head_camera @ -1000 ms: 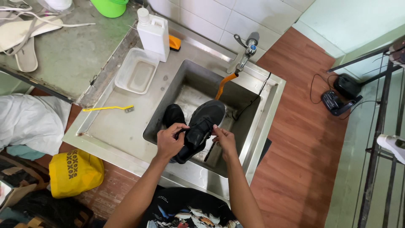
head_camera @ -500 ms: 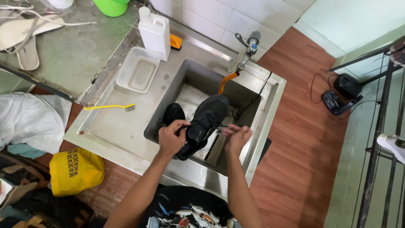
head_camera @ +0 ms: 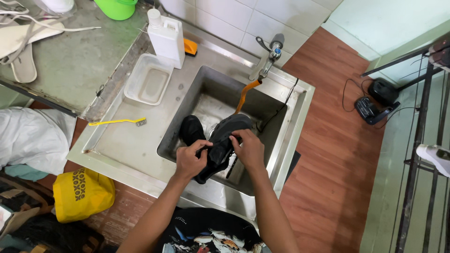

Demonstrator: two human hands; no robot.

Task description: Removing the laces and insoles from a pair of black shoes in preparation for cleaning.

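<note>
Over a steel sink [head_camera: 290, 136] I hold a black shoe [head_camera: 224, 140]. My left hand [head_camera: 190, 160] grips its near left side. My right hand [head_camera: 248, 149] rests on its top, fingers curled on the shoe's upper. A second black shoe [head_camera: 191, 131] lies in the basin to the left. An orange hose [head_camera: 243, 96] hangs from the tap [head_camera: 268, 56] into the basin behind the held shoe.
On the drainboard lie a yellow toothbrush [head_camera: 119, 122] and a white plastic tray [head_camera: 149, 84]. A white jug [head_camera: 166, 37] and an orange brush [head_camera: 190, 47] stand at the back. A yellow bag [head_camera: 82, 193] sits on the floor at left.
My right hand has come in from the shoe's right side onto its top. The shoe has tipped slightly lower and closer to me.
</note>
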